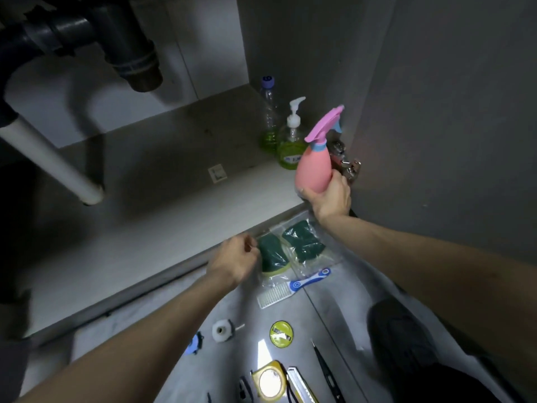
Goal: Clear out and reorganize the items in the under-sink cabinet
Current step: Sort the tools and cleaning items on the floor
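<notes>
The right hand [329, 196] grips the base of a smooth pink pear-shaped spray bottle [315, 167], at about 2 o'clock from frame centre, just beside the cabinet hinge [350, 167]. The left hand [234, 258], fingers curled, pinches a clear plastic bag [302, 251] of green scrub sponges at 6 o'clock. The pump bottle [290, 141] of green liquid bears a blue label, unreadable.

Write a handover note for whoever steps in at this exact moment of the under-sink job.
Right hand grips the pink spray bottle, held up at the cabinet's right edge.
Left hand pinches the bagged green sponges on the floor by the cabinet sill.
In the cabinet: clear bottle and pump bottle, back right.
On the floor: comb, tape measure, other small items.
Left: place spray bottle, sponges, floor items.
</notes>
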